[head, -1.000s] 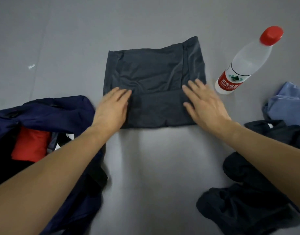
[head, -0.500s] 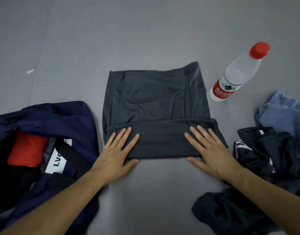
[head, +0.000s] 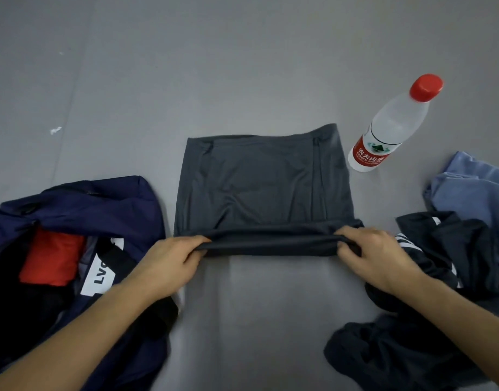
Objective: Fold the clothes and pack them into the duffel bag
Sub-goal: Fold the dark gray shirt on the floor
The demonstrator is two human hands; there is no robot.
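A dark grey garment (head: 262,184) lies flat in the middle of the grey surface, folded into a rectangle with its near edge rolled up. My left hand (head: 169,261) pinches the left end of that near edge. At the right end, my right hand (head: 375,255) grips the same edge. The navy duffel bag (head: 82,210) lies open at the left, with a red garment (head: 52,256) inside it.
A clear water bottle (head: 394,125) with a red cap stands just right of the garment. A heap of dark clothes (head: 428,300) and a light blue garment (head: 473,187) lie at the right. A small white scrap (head: 55,130) lies far left.
Both hands slid from the garment's middle to its near edge, where they lay flat. Now they have closed on that edge and lifted it slightly.
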